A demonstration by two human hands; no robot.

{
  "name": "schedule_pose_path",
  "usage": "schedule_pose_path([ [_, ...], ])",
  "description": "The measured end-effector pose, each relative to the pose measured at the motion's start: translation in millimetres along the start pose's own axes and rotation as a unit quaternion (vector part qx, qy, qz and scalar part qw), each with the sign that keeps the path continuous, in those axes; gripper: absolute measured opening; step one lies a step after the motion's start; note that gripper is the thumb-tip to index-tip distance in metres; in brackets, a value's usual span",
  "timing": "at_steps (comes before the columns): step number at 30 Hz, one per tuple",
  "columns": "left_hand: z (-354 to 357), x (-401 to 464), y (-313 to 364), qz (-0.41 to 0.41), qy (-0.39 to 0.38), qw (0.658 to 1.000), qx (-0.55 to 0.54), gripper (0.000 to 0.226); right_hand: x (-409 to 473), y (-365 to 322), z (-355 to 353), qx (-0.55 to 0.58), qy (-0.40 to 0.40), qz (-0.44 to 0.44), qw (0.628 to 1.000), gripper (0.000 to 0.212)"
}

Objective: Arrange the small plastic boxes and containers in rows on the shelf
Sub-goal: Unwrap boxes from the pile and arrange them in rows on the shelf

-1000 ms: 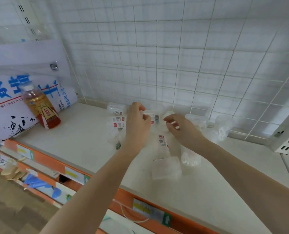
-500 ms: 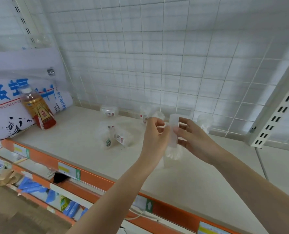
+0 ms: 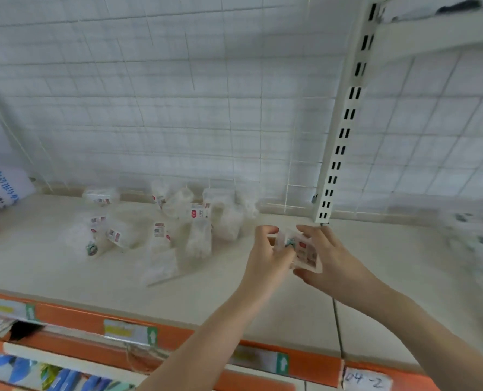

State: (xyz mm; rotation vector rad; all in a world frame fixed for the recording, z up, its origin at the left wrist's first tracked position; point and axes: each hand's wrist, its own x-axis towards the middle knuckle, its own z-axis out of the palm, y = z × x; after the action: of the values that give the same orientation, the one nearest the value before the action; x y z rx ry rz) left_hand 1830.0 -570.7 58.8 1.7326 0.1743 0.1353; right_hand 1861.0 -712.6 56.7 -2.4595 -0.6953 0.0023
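Both hands hold one small clear plastic box (image 3: 302,251) with a red-and-white label, just above the white shelf (image 3: 234,289) near its middle. My left hand (image 3: 265,258) grips its left side and my right hand (image 3: 333,261) cups its right side and underside. A loose pile of several clear plastic boxes and containers (image 3: 178,230) lies to the left, toward the back of the shelf. One more clear box (image 3: 100,196) lies apart against the back grid.
A white wire grid (image 3: 206,108) backs the shelf, and a slotted white upright (image 3: 344,119) stands behind my hands. Blurred packets (image 3: 477,238) lie on the shelf section to the right. An orange front rail (image 3: 93,320) carries price tags. A white printed bag (image 3: 3,190) sits far left.
The view has swung to the right along the shelf. My two hands moved right with the small box, away from the pile, and turned it so its label faces up.
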Motion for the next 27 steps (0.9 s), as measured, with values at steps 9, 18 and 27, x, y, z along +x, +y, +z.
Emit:
schedule_pose_path([
  [9, 117, -12, 8, 0.079, -0.078, 0.992, 0.062, 0.017, -76, 85, -83, -0.123, 0.038, 0.074, 0.989, 0.072],
  [18, 225, -23, 20, 0.159, -0.121, 0.969, 0.143, 0.016, -152, 155, -153, -0.183, 0.065, 0.122, 0.973, 0.066],
  [27, 291, -46, 19, 0.22, -0.155, 0.935, 0.23, 0.022, -208, 213, -195, -0.178, 0.017, 0.15, 0.972, 0.061],
])
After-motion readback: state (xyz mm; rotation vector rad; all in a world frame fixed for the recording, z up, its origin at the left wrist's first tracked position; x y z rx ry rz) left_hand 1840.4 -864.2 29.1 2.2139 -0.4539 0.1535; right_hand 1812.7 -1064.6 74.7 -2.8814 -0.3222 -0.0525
